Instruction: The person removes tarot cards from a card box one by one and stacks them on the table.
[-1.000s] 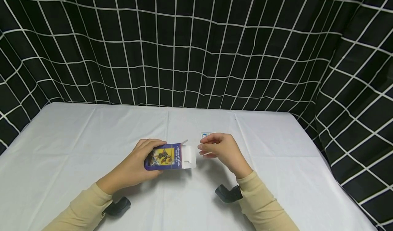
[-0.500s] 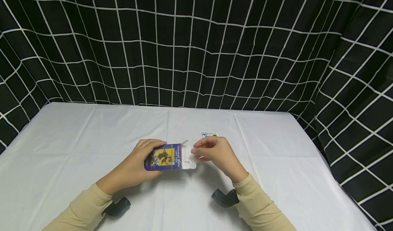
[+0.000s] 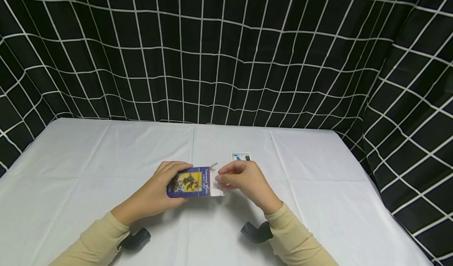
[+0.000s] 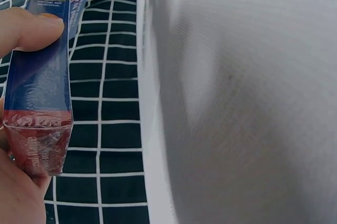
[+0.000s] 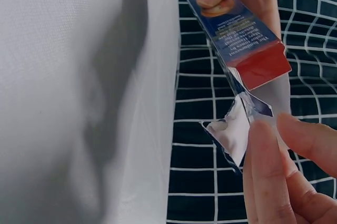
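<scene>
My left hand [image 3: 152, 191] grips a blue tarot card box [image 3: 188, 182], its front picture facing up in the head view. In the left wrist view the thumb [image 4: 39, 30] presses on the box's narrow blue side, which has a red end. The box's right end is open, with a white flap [image 3: 216, 187] and a side tab [image 5: 231, 129] sticking out. My right hand [image 3: 249, 179] is at that end, its fingertips overlapping the flap. Its fingers [image 5: 268, 176] look fairly straight in the right wrist view, a narrow gap between thumb and forefinger.
A tarot card [image 3: 241, 156] lies on the white-covered table [image 3: 106, 156] just beyond the right hand, which partly hides it. Black cloth with a white grid [image 3: 212, 61] stands behind and beside the table. A dark camera mount [image 3: 256, 232] juts from the right wrist.
My right hand has moved left and slightly nearer the body, from beside the box to its flap. More of the tarot card shows. The left hand and box have barely shifted.
</scene>
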Available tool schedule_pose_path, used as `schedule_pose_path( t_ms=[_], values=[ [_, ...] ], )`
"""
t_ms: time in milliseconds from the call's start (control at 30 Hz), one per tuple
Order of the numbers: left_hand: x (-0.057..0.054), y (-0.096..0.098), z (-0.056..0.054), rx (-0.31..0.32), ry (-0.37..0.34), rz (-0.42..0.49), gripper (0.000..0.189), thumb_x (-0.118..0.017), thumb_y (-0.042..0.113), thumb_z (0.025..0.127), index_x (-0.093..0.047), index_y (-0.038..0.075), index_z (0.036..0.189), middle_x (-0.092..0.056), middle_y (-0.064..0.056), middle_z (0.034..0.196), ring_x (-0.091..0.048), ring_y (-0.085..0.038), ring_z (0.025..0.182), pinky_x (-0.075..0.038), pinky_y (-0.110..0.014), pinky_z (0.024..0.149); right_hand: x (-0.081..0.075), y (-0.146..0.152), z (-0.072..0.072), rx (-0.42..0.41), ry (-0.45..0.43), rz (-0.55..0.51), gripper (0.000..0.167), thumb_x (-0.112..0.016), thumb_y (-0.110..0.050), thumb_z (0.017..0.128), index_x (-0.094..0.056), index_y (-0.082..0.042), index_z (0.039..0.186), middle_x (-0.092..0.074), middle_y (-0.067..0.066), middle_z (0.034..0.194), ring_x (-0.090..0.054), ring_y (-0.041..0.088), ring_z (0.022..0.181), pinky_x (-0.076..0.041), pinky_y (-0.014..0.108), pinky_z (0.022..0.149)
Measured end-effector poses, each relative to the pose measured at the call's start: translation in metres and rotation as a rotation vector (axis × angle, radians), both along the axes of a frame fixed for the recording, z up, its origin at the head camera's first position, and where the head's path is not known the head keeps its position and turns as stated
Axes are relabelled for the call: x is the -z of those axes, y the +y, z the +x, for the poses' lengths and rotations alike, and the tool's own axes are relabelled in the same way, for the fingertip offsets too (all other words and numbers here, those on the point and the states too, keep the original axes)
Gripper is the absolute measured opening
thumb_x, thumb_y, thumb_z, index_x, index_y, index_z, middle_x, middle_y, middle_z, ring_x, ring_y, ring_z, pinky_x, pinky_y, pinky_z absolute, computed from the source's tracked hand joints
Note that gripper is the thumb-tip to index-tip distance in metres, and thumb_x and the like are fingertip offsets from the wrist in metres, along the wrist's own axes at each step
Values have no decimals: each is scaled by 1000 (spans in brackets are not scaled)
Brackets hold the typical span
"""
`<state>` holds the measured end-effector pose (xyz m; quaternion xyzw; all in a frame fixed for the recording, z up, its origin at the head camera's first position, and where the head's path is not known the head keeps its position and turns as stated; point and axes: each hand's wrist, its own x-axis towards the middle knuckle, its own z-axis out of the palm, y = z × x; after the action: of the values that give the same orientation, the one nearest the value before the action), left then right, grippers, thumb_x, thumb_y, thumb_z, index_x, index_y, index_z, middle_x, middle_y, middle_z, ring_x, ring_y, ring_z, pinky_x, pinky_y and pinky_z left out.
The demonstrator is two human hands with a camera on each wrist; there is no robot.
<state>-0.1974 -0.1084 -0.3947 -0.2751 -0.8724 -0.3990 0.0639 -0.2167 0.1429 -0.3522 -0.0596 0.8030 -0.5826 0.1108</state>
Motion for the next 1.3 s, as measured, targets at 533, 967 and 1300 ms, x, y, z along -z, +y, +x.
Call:
schedule_pose_path(
  t_ms=[533,967,1300],
  values=[
    [0,1,2,8,17,-3,75,-84,10,70,-52,12,138,-55,-3,136,-44,-19,120,-43,-40,100,7,-5,2,-1,-25,34,23,-81,-12,78,-73,3,93,-74,5,80,-68,9,70,-58,26,71],
    [0,4,2,24,14,5,74,-84,9,70,-53,10,138,-55,-4,136,-44,-20,121,-43,-41,101,16,-7,2,6,10,43,22,-80,-6,77,-70,6,93,-73,6,80,-62,7,68,-54,22,65],
    [-1,1,2,5,18,5,76,-84,9,70,-52,11,139,-54,-5,137,-44,-20,123,-44,-44,102,15,-8,-2,-19,24,111,23,-81,-11,78,-71,2,93,-72,6,81,-62,8,69,-54,22,66]
  ],
)
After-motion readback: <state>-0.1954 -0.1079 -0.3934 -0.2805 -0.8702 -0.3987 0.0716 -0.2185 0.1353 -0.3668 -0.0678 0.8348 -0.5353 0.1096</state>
